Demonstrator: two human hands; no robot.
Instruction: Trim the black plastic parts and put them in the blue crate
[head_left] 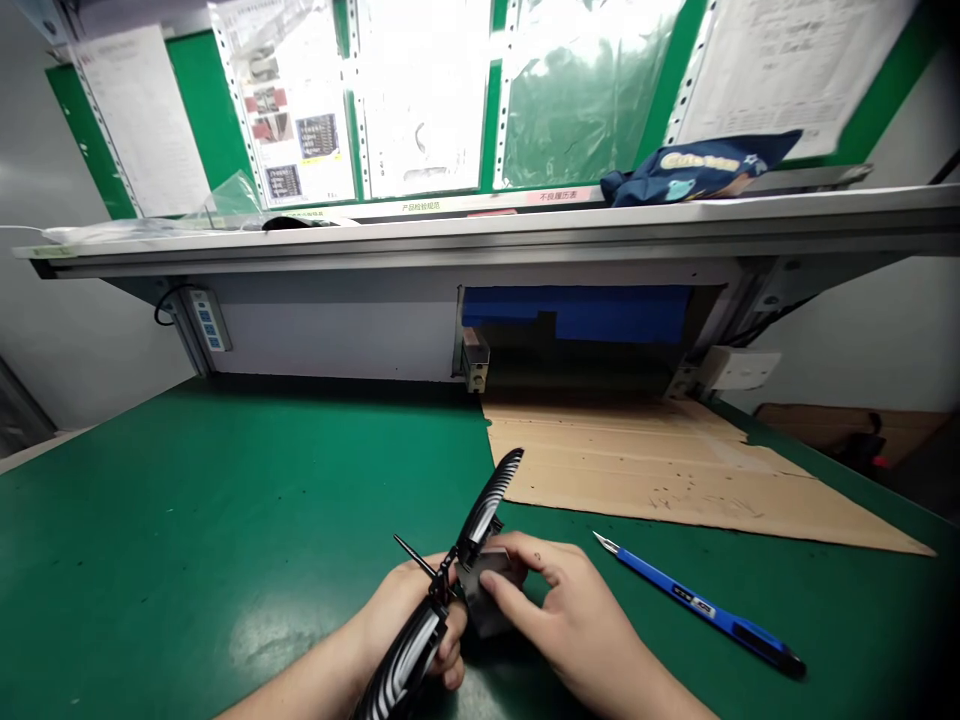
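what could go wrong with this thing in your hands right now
The thin black spike juts out beside the left hand, so it might jab the skin. The blue craft knife lies near the right hand with its blade bare, so a slip might cut. The black ribbed part might get dropped.

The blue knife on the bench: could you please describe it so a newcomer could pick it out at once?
On the green bench, find the flattened cardboard sheet at the back right. Just below its front edge, beside the person's right hand, lies a blue craft knife. Its metal tip points toward the hand, and no other tool on the bench is blue.
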